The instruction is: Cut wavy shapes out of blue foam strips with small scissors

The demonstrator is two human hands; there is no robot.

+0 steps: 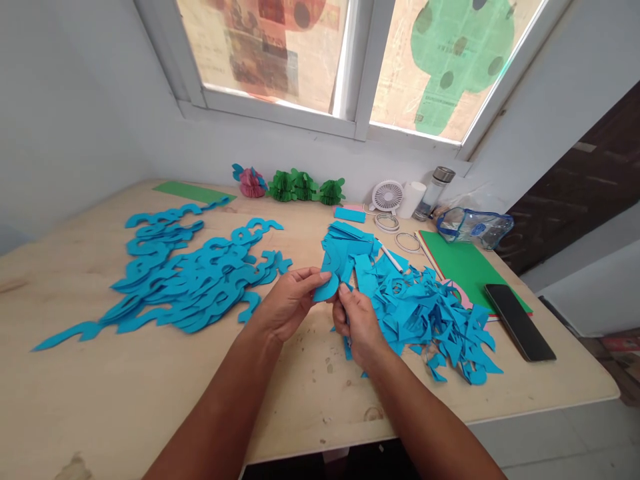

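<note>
Over on the table's left lay the paper strips; across on the right, the scraps! Behind those stood the fan, and rightmost lay the phone.

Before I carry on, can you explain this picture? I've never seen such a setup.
There is no machine grip here: these are a person's two bare hands, seen from one head-worn camera looking forward and down. The left hand pinches a curved blue paper piece; the right hand is curled beside it, but what it holds is mostly hidden. On the wooden table, wavy blue cutouts lie to the left and blue scraps to the right. Farther back stand a small fan and a bottle. A black phone lies near the right edge.
</note>
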